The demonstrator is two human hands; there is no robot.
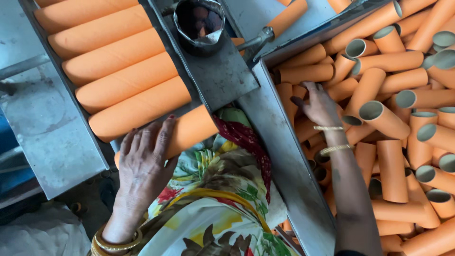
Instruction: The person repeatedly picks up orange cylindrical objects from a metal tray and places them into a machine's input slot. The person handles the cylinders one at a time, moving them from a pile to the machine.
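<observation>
Nearest, above the flowered cloth (213,208) on the lap, the left hand (144,159) lies palm down with fingers spread flat over the near end of the closest orange tube (142,111), a smooth matte cardboard cylinder whose long axis runs from lower left to upper right across the grey metal tray (61,151). Beyond the slanted steel wall (284,156), the right hand (320,106) reaches forward with the wrist straight, fingers loosely curled down onto the heap of short hollow tubes (393,142) lying every way in the bin. Farther off, more long tubes lie side by side, parallel to the first, past a dented metal cup (199,23).
</observation>
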